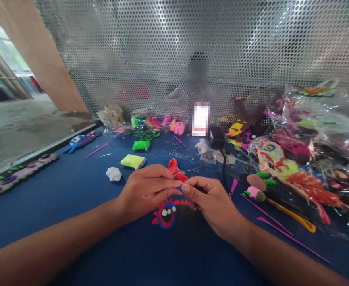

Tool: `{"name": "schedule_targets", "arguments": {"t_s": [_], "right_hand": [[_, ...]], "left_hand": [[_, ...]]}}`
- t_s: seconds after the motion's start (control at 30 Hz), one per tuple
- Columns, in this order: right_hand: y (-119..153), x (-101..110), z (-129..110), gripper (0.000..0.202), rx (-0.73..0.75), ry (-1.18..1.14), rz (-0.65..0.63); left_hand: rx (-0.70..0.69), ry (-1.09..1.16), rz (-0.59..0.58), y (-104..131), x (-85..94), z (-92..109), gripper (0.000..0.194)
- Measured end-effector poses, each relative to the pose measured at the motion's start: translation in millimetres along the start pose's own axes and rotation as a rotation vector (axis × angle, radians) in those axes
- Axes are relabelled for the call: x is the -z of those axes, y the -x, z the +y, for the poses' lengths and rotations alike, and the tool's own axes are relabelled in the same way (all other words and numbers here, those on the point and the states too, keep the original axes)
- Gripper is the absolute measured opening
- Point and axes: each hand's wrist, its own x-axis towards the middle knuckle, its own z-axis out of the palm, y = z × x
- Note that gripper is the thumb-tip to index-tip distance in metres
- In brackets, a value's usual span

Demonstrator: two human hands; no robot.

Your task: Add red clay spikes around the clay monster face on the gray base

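My left hand (150, 190) and my right hand (205, 196) meet at their fingertips over the blue table. Pinched between them is a small bit of blue clay (179, 188), mostly hidden by the fingers. Just below, a clay figure (166, 215) lies on the table, with a blue ring, red spikes and a big dark eye dotted white. Part of its red spiky edge runs under my right hand. Behind my fingertips lies red clay (176, 169), partly in clear wrapping. Left of my left hand are a white clay lump (114, 174) and a yellow clay packet (133, 161).
Pink modelling tools (293, 240), a yellow-handled tool (296, 214) and plastic bags of clay pieces (299, 147) crowd the right. A black cable (223, 171) runs from a black box (216, 137). A green clay packet (141, 145) lies back left, before a perforated metal panel (150, 51).
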Motion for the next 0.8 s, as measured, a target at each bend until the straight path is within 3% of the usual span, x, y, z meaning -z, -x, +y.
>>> {"name": "schedule_targets", "arguments": {"t_s": [0.5, 0.8], "right_hand": [[2.1, -2.2, -0.4, 0.027, -0.002, -0.047, -0.051], [1.7, -1.6, -0.6, 0.026, 0.001, -0.036, 0.009]], "left_hand": [[0.015, -0.003, 0.01, -1.8, -0.4, 0.2, 0.01], [0.052, 0.031, -0.013, 0.6, -2.0, -0.9, 0.014]]}}
